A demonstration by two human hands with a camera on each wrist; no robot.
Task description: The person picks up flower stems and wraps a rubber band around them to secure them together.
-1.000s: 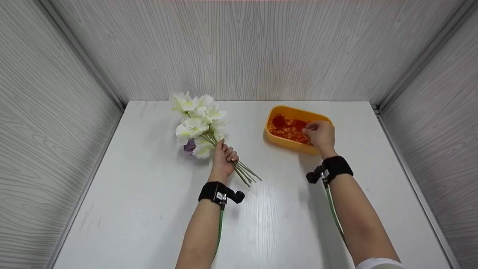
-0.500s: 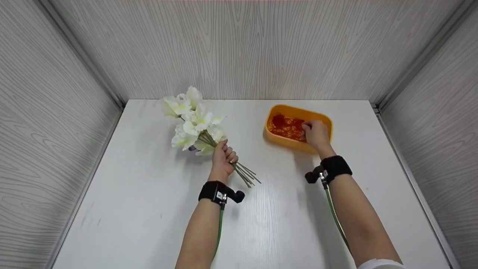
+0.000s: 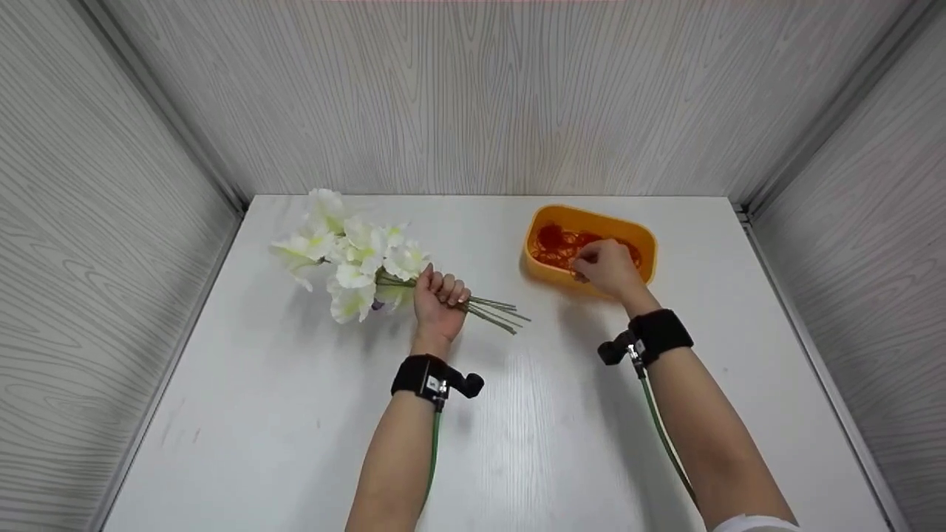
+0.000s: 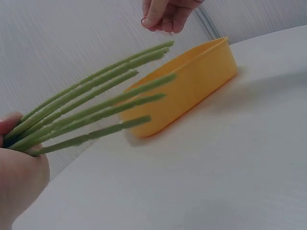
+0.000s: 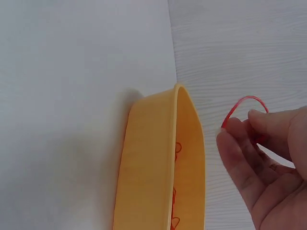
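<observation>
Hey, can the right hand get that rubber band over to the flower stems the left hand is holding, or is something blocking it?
Probably yes. The right hand pinches a red rubber band above the orange tub, and the stem ends stick out of the left hand toward it, with only bare table between.

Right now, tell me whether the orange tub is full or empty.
Neither: the orange tub holds a shallow layer of red rubber bands; its walls rise well above them.

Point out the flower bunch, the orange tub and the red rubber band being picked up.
flower bunch [image 3: 347, 258], head view, on the white blooms.
orange tub [image 4: 192, 81], left wrist view, on its outer side wall.
red rubber band [image 5: 240, 105], right wrist view, on the loop showing above the fingertips.
</observation>
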